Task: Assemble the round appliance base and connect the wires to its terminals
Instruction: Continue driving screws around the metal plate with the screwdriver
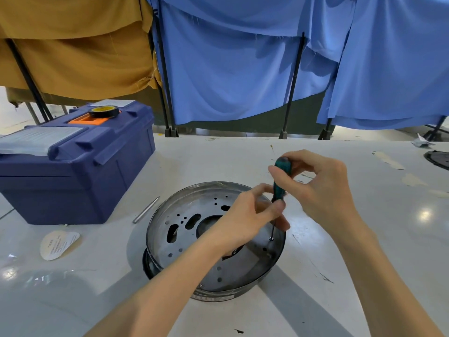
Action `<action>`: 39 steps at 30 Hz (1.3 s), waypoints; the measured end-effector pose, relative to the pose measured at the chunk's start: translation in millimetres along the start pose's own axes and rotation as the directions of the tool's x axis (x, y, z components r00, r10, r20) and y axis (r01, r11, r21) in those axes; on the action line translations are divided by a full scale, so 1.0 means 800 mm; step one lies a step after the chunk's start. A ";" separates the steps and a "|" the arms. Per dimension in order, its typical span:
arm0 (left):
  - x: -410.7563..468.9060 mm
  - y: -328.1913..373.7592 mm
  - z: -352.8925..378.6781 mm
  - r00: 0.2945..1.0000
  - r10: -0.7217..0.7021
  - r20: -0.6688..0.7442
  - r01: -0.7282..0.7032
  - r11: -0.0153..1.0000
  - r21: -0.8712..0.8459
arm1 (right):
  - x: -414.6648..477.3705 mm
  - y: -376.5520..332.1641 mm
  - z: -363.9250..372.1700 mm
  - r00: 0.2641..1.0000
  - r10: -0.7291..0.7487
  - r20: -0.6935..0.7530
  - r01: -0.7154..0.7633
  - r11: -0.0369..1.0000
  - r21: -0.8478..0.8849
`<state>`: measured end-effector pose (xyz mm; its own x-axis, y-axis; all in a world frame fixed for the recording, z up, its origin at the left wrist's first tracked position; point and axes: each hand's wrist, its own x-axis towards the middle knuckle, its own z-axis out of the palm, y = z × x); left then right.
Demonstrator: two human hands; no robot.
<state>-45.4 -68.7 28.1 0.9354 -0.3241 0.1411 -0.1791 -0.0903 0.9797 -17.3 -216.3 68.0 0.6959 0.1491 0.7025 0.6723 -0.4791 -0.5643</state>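
The round metal appliance base (184, 229) lies on the white table, its perforated plate facing up. A green-handled screwdriver (280, 181) stands nearly upright over it, the tip on a small screw (271, 238) near the plate's right rim. My right hand (315, 186) grips the top of the handle. My left hand (250, 215) reaches across the plate and pinches the lower handle and shaft. No wires show.
A blue toolbox (73, 166) with a roll of black tape (104, 111) on its lid stands at the left. A thin metal bar (145, 210) and a paper label (58, 244) lie near it. A dark round part (437, 159) sits at the right edge.
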 end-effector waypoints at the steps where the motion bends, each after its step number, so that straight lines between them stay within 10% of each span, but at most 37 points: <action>1: 0.000 0.001 0.001 1.000 0.005 0.003 -0.005 1.000 -0.008 | 0.000 0.001 0.003 0.999 0.028 -0.036 -0.028 1.000 -0.005; 9: -0.003 0.002 -0.003 1.000 -0.024 0.021 0.024 0.999 -0.044 | 0.007 0.002 0.002 0.996 0.024 0.081 -0.030 0.997 0.066; 16: -0.002 0.004 -0.001 0.999 -0.022 0.031 0.025 0.997 -0.070 | 0.012 0.001 0.007 0.993 0.115 0.025 -0.108 0.974 -0.198; 22: -0.005 0.004 -0.003 0.998 -0.042 0.035 0.046 0.995 -0.093 | 0.007 -0.003 -0.012 0.979 0.080 0.185 -0.108 0.984 0.145; 30: -0.002 0.002 -0.006 0.999 -0.052 -0.005 0.052 0.998 -0.017 | 0.018 -0.014 -0.009 0.984 0.125 0.124 -0.111 0.987 -0.117; 34: -0.003 0.002 -0.007 0.998 -0.064 0.028 0.063 0.998 0.002 | 0.022 -0.014 -0.023 0.955 0.059 0.292 -0.094 0.990 0.105; 39: -0.002 0.004 -0.002 0.996 -0.044 0.074 0.047 0.998 -0.035 | 0.018 -0.006 -0.014 0.992 0.117 0.040 -0.116 0.993 -0.036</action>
<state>-47.4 -67.1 31.2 0.9173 -0.3888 0.0865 -0.1240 -0.0724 0.9896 -13.5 -221.6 85.7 0.7794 0.1262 0.6136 0.5776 -0.5239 -0.6260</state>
